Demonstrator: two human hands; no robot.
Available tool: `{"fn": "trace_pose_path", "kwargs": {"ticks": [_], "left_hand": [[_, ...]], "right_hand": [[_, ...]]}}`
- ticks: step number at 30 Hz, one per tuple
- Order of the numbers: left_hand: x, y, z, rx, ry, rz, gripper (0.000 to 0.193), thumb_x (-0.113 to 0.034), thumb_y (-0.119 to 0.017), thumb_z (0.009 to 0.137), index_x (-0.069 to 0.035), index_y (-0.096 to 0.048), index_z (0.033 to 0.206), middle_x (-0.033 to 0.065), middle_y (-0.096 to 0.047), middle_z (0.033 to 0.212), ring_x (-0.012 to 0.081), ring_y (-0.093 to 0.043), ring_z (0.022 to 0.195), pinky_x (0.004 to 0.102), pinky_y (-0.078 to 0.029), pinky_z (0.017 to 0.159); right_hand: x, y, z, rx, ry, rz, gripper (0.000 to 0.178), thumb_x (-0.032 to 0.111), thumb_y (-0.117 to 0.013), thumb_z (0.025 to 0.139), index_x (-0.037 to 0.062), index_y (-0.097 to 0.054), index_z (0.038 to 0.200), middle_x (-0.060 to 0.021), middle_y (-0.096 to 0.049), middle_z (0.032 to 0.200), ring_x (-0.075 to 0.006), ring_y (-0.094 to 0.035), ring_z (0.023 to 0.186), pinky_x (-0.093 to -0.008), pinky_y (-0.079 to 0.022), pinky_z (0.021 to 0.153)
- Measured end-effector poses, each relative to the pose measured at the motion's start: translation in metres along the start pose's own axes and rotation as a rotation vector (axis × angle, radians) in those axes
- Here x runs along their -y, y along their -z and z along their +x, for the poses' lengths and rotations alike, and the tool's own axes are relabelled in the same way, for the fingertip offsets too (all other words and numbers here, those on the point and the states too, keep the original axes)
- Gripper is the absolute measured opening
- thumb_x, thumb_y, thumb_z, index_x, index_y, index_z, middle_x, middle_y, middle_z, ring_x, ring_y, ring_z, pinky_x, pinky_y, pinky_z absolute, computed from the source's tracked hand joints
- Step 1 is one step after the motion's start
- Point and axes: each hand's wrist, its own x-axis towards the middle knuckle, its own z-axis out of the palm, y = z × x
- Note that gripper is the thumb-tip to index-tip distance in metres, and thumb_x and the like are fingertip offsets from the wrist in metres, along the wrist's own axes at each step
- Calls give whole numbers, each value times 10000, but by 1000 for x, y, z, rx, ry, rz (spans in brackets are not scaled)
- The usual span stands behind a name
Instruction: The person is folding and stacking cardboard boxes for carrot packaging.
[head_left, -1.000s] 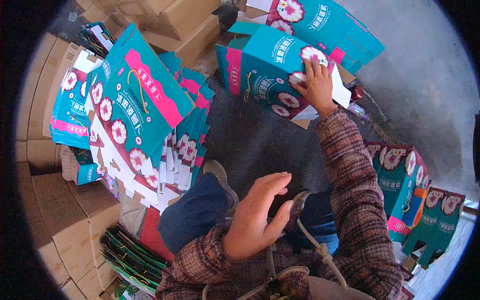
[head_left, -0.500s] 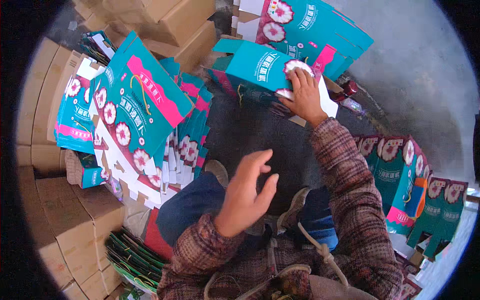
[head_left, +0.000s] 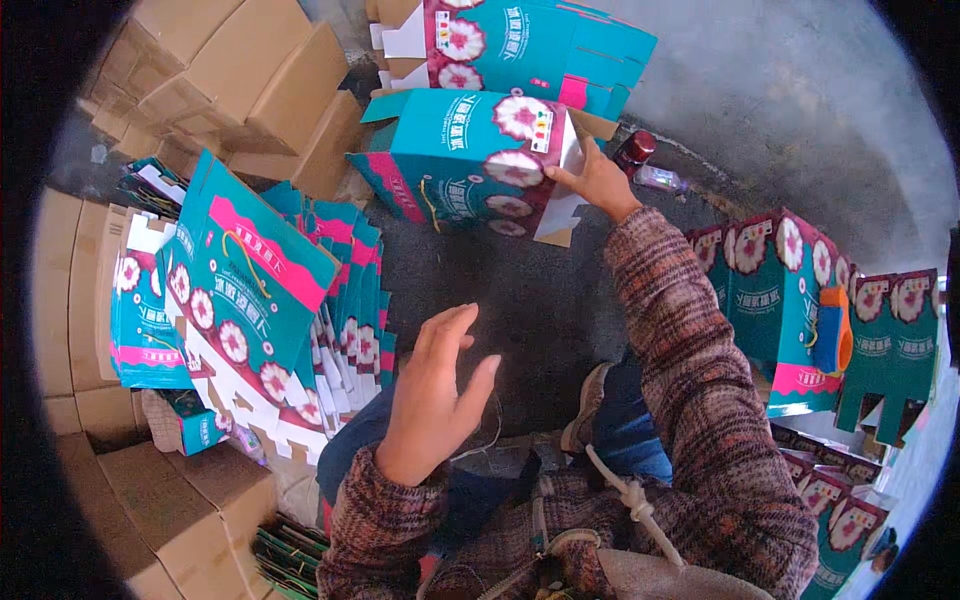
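Note:
A teal, pink and maroon cardboard gift box, printed with round white fruit slices, lies on its side ahead of me on the dark floor. A yellow cord handle hangs from its side, and loose flaps stick out at its right end. My right hand is on that end, thumb on the printed edge and fingers at the white inner flap; the fingertips are partly hidden. Nearer to me, my left hand hovers with nothing in it, its fingers stretched and the thumb apart.
Flattened printed boxes lean in a stack at left, beside brown cartons. Another flat teal box lies behind. A dark red jar and a clear bottle are beyond my right hand. An orange-and-blue tape dispenser rests by boxes at right.
The gift box has turned, showing more of its printed side. My right hand has gone from flat on its top to its open end. My left hand is a little lower and further left.

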Motion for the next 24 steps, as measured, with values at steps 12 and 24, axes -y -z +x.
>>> {"fn": "trace_pose_path", "kwargs": {"ticks": [12,24], "left_hand": [[1,-6,7,-45,37,21,454,-66,-634,837,4,-469,1254,185,-530,1184,254,-607,939,350,-473,841],[7,-6,7,-96,9,47,459,-86,-642,838,12,-459,1248,181,-532,1140,256,-605,906,344,-478,819]], "right_hand": [[12,-18,46,175,-258,926,541,502,-693,775,-35,-666,836,-78,-650,760,-153,-610,649,-331,-454,563],[19,-13,25,365,-293,1584,273,205,-572,916,-2,-624,1086,-74,-665,1026,-149,-634,911,-297,-506,837]]}}
